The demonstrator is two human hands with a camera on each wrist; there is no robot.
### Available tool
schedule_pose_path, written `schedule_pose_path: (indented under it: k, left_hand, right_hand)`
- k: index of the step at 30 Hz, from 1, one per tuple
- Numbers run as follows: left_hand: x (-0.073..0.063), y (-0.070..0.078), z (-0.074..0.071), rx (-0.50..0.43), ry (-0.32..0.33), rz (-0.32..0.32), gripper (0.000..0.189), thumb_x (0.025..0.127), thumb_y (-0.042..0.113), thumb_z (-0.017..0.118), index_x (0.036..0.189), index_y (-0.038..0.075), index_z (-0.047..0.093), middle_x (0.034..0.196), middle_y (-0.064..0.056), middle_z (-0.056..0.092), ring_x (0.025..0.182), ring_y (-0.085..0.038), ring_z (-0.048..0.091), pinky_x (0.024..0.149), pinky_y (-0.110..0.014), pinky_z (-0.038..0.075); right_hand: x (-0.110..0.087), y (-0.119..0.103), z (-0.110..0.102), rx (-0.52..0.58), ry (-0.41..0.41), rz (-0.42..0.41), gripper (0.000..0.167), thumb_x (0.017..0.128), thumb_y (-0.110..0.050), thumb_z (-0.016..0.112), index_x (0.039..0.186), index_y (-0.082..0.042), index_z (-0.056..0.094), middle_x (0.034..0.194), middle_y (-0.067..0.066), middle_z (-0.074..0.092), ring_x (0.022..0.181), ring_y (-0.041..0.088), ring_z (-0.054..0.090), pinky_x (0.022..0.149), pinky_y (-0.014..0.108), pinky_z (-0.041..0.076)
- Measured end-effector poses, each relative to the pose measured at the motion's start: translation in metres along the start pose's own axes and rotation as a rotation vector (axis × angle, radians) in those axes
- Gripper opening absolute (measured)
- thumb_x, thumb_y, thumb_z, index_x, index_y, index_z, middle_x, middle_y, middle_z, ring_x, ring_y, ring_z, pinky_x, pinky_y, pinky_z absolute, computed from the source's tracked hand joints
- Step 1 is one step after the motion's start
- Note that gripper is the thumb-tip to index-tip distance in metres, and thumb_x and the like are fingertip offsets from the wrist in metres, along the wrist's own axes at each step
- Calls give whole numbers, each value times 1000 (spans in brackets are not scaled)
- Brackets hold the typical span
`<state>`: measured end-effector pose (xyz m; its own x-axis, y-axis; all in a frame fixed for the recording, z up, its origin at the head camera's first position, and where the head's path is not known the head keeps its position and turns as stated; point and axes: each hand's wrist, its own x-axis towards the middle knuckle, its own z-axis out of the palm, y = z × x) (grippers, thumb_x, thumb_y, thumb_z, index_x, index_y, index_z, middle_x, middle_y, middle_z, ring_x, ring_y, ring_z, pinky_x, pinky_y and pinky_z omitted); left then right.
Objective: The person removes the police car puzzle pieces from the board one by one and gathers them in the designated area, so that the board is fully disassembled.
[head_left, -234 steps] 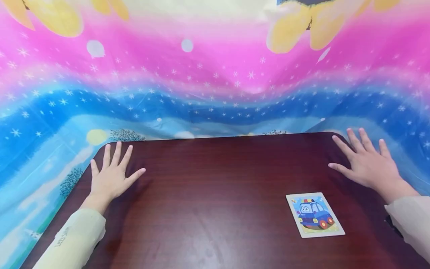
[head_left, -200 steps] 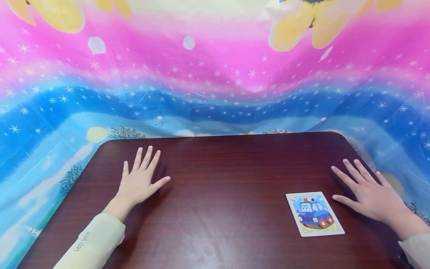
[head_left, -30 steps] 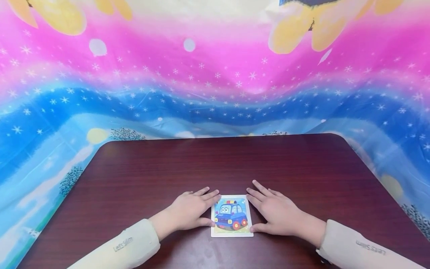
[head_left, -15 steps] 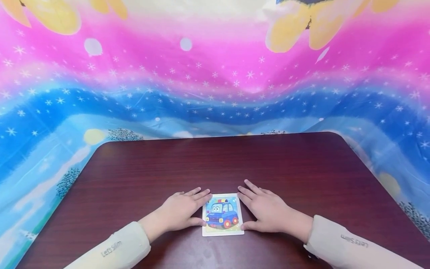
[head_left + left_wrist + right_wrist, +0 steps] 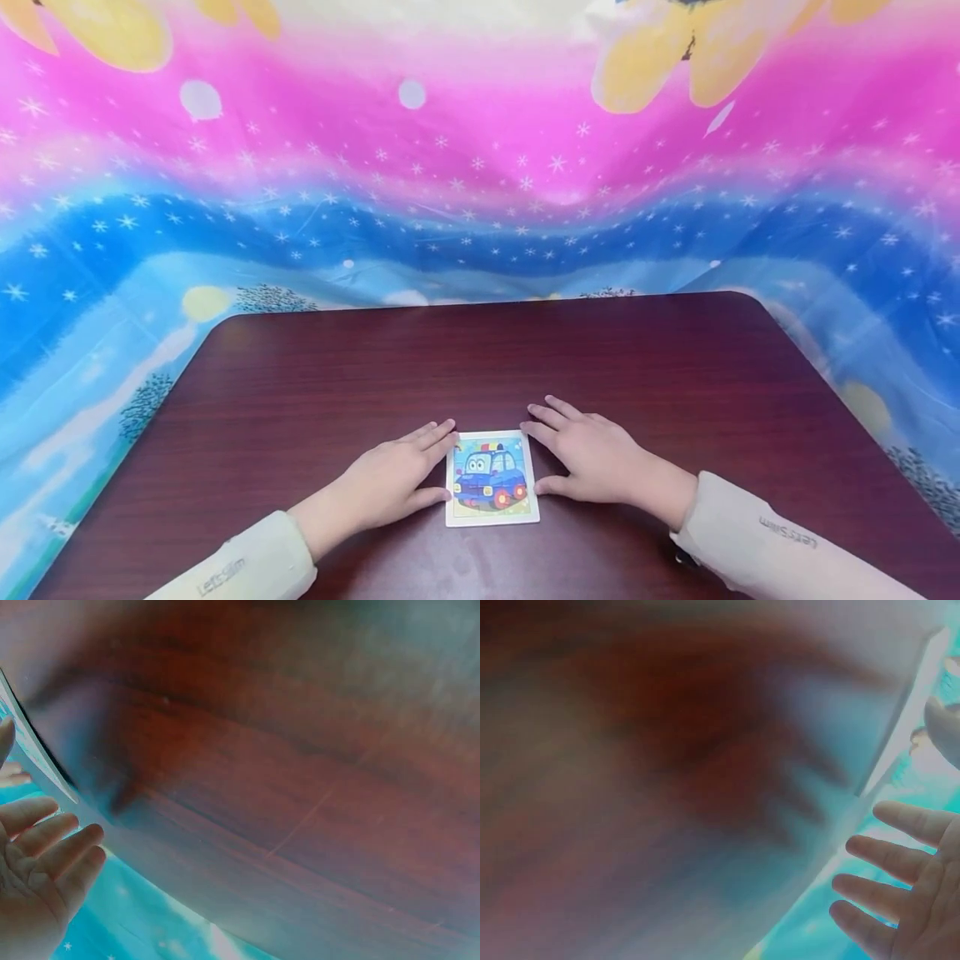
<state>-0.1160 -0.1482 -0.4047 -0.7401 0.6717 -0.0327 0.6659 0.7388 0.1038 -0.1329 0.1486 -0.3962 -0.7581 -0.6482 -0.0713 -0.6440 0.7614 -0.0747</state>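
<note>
A square picture puzzle (image 5: 492,482) with a white frame lies flat on the dark red-brown table, near the middle of its front part. Its picture is a blue cartoon police car with eyes. On its left side, my left hand (image 5: 386,475) has fingers extended, fingertips and thumb right at the frame's edge. The right hand (image 5: 600,454) stands on the opposite side, fingers spread, index fingertip and thumb tip close by the right edge. Both wrist views show the fingers fairly straight, with the puzzle's edge (image 5: 904,716) seen side-on in the right one.
The table (image 5: 360,367) has rounded far corners. Behind and around it hangs a pink and blue cloth (image 5: 480,183) printed with snowflakes and yellow butterflies. Pale sleeves (image 5: 255,558) cover both forearms.
The puzzle went from the table's right side to its middle, and both hands came in beside it from farther apart. Over the last half second the hands have eased slightly outward from its edges.
</note>
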Motion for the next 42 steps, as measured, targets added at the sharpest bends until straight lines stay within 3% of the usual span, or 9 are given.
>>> schedule_pose_path:
  k: [6,11,18,28,42]
  left_hand:
    - [-9,6,-3,12,41,15,67,91,46,68,140,2,55,148,-13,53,138,-28,50,106,-40,50]
    - [-11,8,1,65,49,50,68,91,50,66,139,3,57,146,-12,55,140,-27,49,108,-38,49]
    - [-10,6,7,71,50,54,73,90,56,64,139,3,56,147,-12,54,140,-27,49,106,-37,50]
    - [-8,7,7,59,31,40,73,89,56,65,138,3,58,147,-12,54,138,-25,51,105,-38,51]
    - [-4,10,5,47,57,11,71,85,56,69,133,3,63,142,-11,59,130,-27,58,98,-39,55]
  right_hand:
    - [19,-9,-9,74,54,-29,62,84,-50,74,134,-15,61,135,3,60,123,23,54,87,42,58]
    - [35,-14,-12,183,43,-64,50,84,-42,77,126,-16,65,116,-4,63,104,14,54,86,32,55]
    - [54,-20,-5,322,-32,-69,41,85,-35,78,121,-19,66,109,-6,62,99,9,54,87,30,53]
    - [72,-26,3,408,-100,-80,33,82,-24,81,111,-16,67,97,-5,57,90,9,51,82,27,49]
    - [81,-33,5,389,-128,-44,33,80,-23,83,107,-17,65,95,-7,54,90,9,50,82,24,48]
